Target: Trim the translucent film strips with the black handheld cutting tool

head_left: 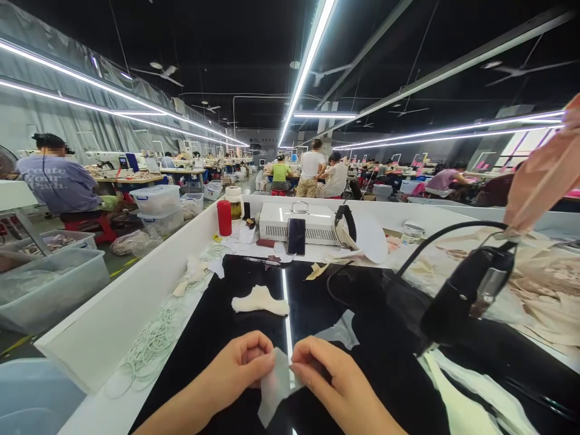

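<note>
My left hand [242, 362] and my right hand [324, 368] meet low in the middle of the view, over a black work surface [217, 326]. Both pinch a small pale, thin piece of fabric [274, 386] between fingers and thumb; it hangs down between them. A cream fabric piece [260, 300] lies on the black surface just beyond my hands. Another pale translucent piece [339, 331] lies to the right of it.
A black handheld tool [466, 290] with a cable hangs at the right. At the back stand a white metal box [296, 222], a phone [296, 235] and a red cylinder [224, 217]. White elastic loops [154, 341] lie left. Beige fabric [544, 284] piles right. People work at distant tables.
</note>
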A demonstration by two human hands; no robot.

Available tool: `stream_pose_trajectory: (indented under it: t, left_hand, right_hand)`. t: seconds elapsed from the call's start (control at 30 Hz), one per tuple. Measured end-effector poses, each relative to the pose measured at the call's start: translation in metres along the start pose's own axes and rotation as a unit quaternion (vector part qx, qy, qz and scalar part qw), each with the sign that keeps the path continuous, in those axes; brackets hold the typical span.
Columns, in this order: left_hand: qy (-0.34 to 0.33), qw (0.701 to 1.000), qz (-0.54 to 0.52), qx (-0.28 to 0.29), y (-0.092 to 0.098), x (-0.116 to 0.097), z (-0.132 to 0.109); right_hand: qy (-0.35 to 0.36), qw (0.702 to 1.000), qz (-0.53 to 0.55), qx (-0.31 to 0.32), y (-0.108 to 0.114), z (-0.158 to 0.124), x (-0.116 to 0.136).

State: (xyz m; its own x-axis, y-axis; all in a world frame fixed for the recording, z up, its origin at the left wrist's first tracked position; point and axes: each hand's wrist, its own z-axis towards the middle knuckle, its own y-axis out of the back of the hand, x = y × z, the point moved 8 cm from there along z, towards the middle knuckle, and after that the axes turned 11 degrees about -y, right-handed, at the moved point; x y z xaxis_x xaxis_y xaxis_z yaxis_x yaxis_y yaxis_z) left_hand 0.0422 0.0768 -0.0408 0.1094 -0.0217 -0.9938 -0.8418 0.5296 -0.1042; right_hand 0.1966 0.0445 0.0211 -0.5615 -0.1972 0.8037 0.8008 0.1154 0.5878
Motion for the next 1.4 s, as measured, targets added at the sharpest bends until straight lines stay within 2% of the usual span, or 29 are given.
stream_pose_trajectory:
  t: [0.07,0.13,0.23,0.37,0.47,0.57,0.73,0.87,1.0,1.1,1.27,1.4]
  left_hand:
    - [0.008,0.999,-0.035,-0.005,0.004,0.004,-0.002]
    - [-0.001,1.000,-0.013,-0.018,0.009,0.001,-0.003]
    - [-0.033,0.993,0.086,-0.069,0.025,-0.016,0.004]
    - [-0.079,0.969,0.193,-0.130,0.054,-0.044,0.027]
    - [-0.119,0.932,0.304,-0.157,0.074,-0.065,0.045]
    - [-0.130,0.883,0.426,-0.147,0.082,-0.076,0.058]
    - [-0.105,0.799,0.585,-0.093,0.076,-0.067,0.070]
    - [-0.096,0.750,0.651,-0.063,0.072,-0.054,0.076]
    - [-0.113,0.727,0.676,-0.039,0.069,-0.050,0.076]
    - [-0.147,0.720,0.677,-0.041,0.070,-0.055,0.071]
    - [-0.206,0.712,0.670,-0.043,0.063,-0.066,0.055]
    - [-0.258,0.703,0.662,-0.025,0.040,-0.068,0.041]
  right_hand:
    - [0.007,1.000,0.007,-0.018,0.001,0.006,0.000]
    - [0.017,0.999,0.001,-0.039,0.002,0.015,-0.003]
    - [0.048,0.995,-0.041,-0.074,0.005,0.033,-0.003]
    - [0.071,0.987,-0.083,-0.115,0.006,0.064,0.003]
    - [0.076,0.980,-0.112,-0.149,0.004,0.088,0.007]
    - [0.090,0.968,-0.151,-0.177,-0.002,0.106,0.007]
    - [0.113,0.952,-0.215,-0.185,-0.017,0.120,-0.003]
    - [0.118,0.941,-0.258,-0.184,-0.029,0.121,-0.007]
    - [0.110,0.934,-0.293,-0.174,-0.035,0.111,0.001]
    - [0.106,0.933,-0.299,-0.169,-0.032,0.089,0.008]
    - [0.099,0.940,-0.282,-0.163,-0.016,0.024,0.002]
    - [0.130,0.949,-0.254,-0.132,-0.003,-0.033,-0.015]
